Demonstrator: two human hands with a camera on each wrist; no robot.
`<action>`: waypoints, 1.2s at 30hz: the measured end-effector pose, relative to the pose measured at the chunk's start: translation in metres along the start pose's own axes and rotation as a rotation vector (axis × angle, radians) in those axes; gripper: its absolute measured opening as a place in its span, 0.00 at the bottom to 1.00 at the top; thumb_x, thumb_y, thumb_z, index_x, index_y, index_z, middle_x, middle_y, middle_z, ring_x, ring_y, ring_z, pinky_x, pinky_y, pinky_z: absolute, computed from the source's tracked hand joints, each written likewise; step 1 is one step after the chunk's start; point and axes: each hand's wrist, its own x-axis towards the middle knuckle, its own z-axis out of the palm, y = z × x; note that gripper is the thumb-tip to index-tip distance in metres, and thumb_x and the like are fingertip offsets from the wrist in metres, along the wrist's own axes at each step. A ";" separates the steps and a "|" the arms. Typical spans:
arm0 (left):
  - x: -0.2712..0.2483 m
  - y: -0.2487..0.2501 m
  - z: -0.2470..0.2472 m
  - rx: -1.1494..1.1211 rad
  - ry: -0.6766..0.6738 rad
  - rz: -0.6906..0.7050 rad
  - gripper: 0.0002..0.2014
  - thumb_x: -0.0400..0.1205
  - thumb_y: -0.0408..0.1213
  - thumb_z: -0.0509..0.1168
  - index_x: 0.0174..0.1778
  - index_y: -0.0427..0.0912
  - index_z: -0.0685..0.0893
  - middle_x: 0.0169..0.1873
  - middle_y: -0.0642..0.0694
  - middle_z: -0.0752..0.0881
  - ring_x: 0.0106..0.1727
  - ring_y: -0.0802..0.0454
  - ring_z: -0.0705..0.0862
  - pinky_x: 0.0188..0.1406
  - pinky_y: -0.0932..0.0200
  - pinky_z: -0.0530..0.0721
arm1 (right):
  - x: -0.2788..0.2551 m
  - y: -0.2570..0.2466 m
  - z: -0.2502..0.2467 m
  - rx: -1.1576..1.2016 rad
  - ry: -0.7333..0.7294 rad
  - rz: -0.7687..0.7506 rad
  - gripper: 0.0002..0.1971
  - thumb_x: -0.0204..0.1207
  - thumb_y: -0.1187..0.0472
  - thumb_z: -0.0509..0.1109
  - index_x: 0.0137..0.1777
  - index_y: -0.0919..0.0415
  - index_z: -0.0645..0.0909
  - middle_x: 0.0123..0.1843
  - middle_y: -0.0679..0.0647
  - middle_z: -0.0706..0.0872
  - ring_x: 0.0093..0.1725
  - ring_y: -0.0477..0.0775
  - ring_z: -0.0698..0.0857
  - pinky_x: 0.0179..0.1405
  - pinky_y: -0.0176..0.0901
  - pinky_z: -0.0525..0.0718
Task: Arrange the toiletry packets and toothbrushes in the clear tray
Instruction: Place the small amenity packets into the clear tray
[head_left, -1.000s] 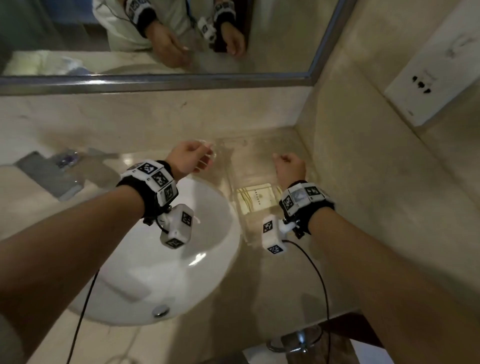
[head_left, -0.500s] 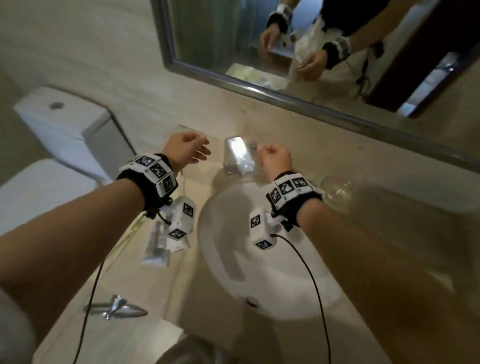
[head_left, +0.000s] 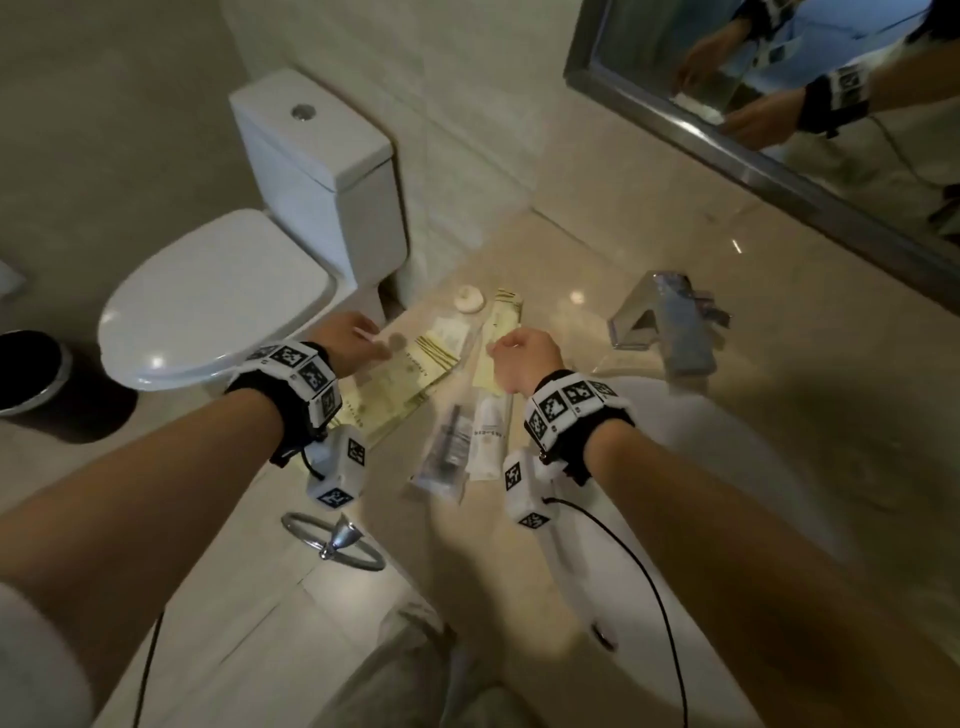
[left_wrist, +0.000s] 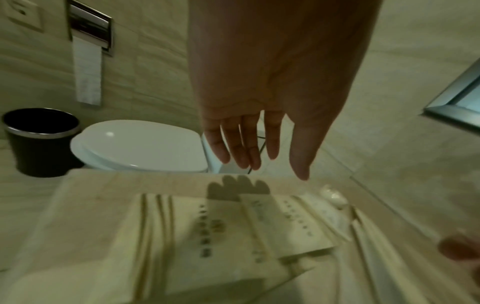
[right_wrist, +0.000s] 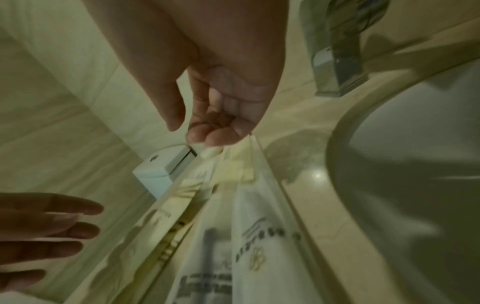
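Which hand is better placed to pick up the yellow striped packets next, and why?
Left. The left hand hovers open directly over the yellow striped packets; the right hand sits farther right, over the toothbrush packets, fingers curled.

A white toilet (head_left: 270, 249) with its lid down fills the upper left of the head view, a black bin (head_left: 31, 371) at the left edge. Pale tiled walls meet a glossy beige stone bench (head_left: 649, 322). A chrome tap (head_left: 670, 322) stands right of centre, a metal-framed mirror (head_left: 779, 93) upper right.
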 end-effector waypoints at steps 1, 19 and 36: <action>0.001 -0.006 0.001 0.020 -0.043 -0.032 0.26 0.75 0.42 0.71 0.68 0.39 0.76 0.65 0.41 0.81 0.67 0.41 0.78 0.68 0.51 0.74 | 0.002 0.000 0.008 -0.023 -0.014 0.009 0.10 0.79 0.61 0.64 0.53 0.64 0.84 0.38 0.50 0.81 0.29 0.44 0.76 0.27 0.34 0.77; 0.024 -0.048 0.021 0.259 -0.244 0.037 0.44 0.68 0.37 0.77 0.77 0.48 0.59 0.72 0.41 0.75 0.70 0.41 0.76 0.68 0.47 0.75 | 0.039 -0.007 0.081 -0.793 -0.006 -0.213 0.29 0.74 0.48 0.70 0.71 0.57 0.66 0.68 0.58 0.78 0.70 0.61 0.73 0.67 0.56 0.70; 0.019 -0.034 0.002 0.112 -0.094 0.167 0.11 0.77 0.33 0.66 0.54 0.34 0.83 0.55 0.35 0.85 0.58 0.39 0.82 0.56 0.55 0.77 | 0.038 -0.020 0.075 -1.053 -0.120 -0.661 0.17 0.79 0.57 0.65 0.68 0.54 0.76 0.64 0.54 0.81 0.68 0.60 0.71 0.64 0.53 0.69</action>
